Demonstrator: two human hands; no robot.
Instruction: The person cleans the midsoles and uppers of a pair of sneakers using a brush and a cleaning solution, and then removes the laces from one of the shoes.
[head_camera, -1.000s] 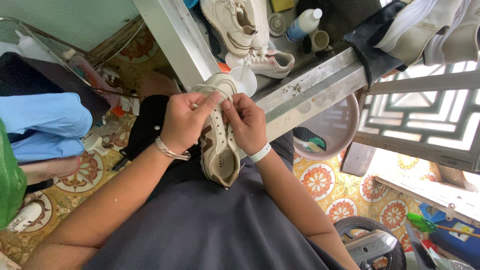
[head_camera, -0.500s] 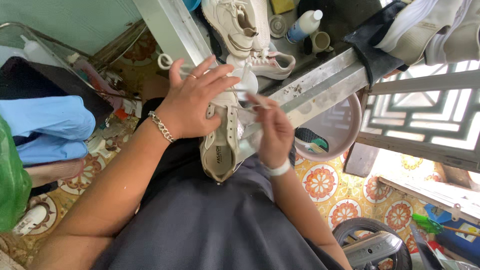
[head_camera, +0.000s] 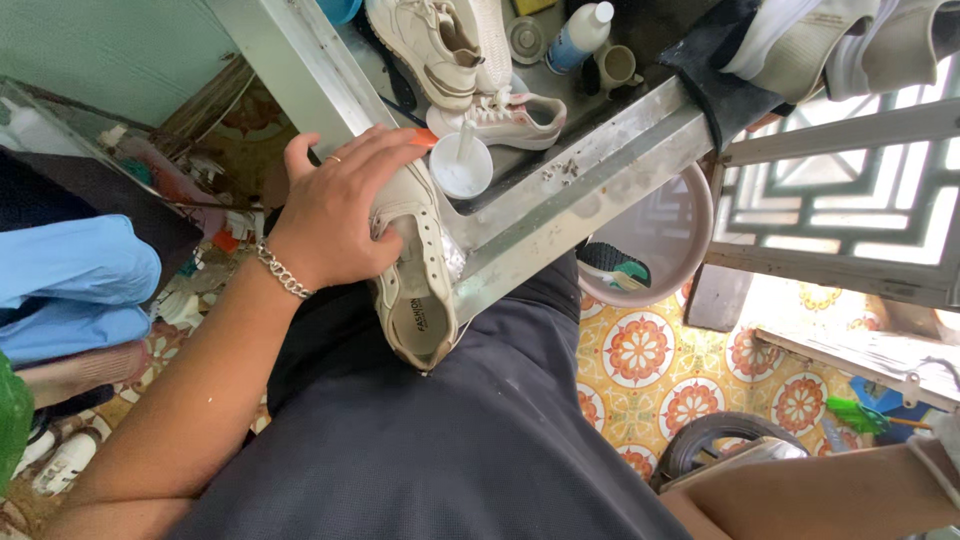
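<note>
Steel runs across the room as a worn metal bench (head_camera: 600, 150), its edge meeting the seated person's dark lap. Against that edge leans a cream sneaker (head_camera: 415, 275), heel down on the lap, toe up by a small white cup (head_camera: 461, 165). The left hand (head_camera: 335, 215) lies spread over the sneaker's upper, pinning it. The right hand is out of frame past its forearm, so I cannot tell its grip. Probably a pause in the lacing; threading needs both hands back.

Matt cream leather-like sneaker (head_camera: 415, 275); brushed, scuffed metal table edge (head_camera: 560, 195); glossy patterned floor tiles (head_camera: 640, 355)
</note>
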